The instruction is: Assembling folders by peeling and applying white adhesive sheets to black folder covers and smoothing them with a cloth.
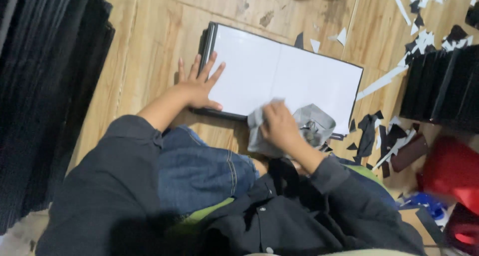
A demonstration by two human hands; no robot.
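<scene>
- I see left hand (198, 89) flat, fingers spread, on white board (284, 76) left edge.
- Right hand (280, 126) clamped on grey cloth (314, 124) at board's near edge.

no packages, labels, signs or screens in view

Under the spread fingers of the left hand (198, 89) lies an open book cover (284, 76) — smooth, glossy white board with a matt black edge. The right hand (280, 128) grips a crumpled grey cloth (313, 124) — soft, dull. Beyond the fingertips, the wooden floor (159, 31) looks worn, scuffed.
</scene>
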